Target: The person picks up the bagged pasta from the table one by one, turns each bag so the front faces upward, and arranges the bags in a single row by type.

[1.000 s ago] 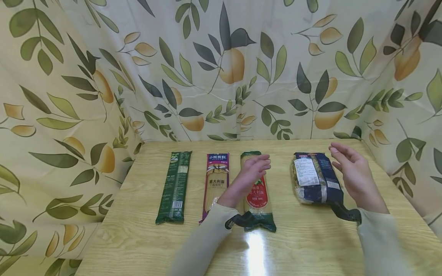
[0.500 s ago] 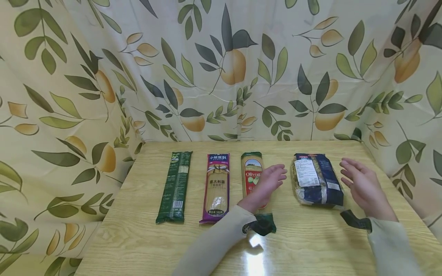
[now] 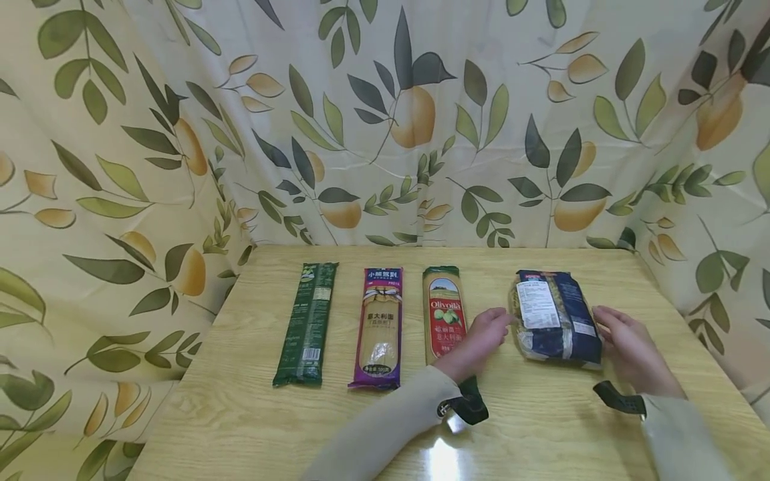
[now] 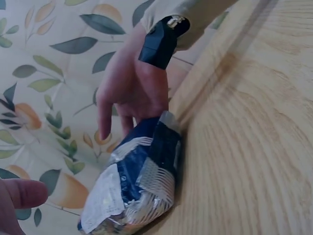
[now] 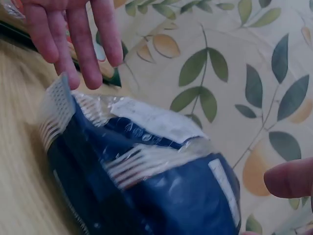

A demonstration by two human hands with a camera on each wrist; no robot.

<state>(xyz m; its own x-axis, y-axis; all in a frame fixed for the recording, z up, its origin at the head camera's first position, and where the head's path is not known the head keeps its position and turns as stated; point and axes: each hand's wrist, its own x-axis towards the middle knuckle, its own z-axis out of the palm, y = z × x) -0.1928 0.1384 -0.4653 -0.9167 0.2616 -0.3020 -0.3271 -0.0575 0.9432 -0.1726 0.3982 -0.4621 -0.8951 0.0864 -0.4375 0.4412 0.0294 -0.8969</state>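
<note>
A dark blue pasta bag (image 3: 556, 334) with a white label lies at the right of the table. My left hand (image 3: 479, 339) is at its left side, fingers extended toward the bag and overlapping a red-labelled spaghetti pack (image 3: 444, 307). At the bag's right side is my right hand (image 3: 634, 351), its fingertips right at the edge. In the left wrist view the right hand (image 4: 134, 85) hangs at the far side of the bag (image 4: 139, 171). The right wrist view has the left hand's straight fingers (image 5: 88, 46) close by the bag's crimped end (image 5: 58, 107).
A purple pasta pack (image 3: 380, 327) and a dark green pack (image 3: 307, 324) lie in a row to the left on the wooden table (image 3: 228, 414). A leaf-and-fruit patterned curtain (image 3: 373, 120) hangs along the back and sides.
My left hand has moved right, off most of the red-labelled pack toward the blue bag. My right hand drew back rightward, then came in against the bag's right side. The packs stay put.
</note>
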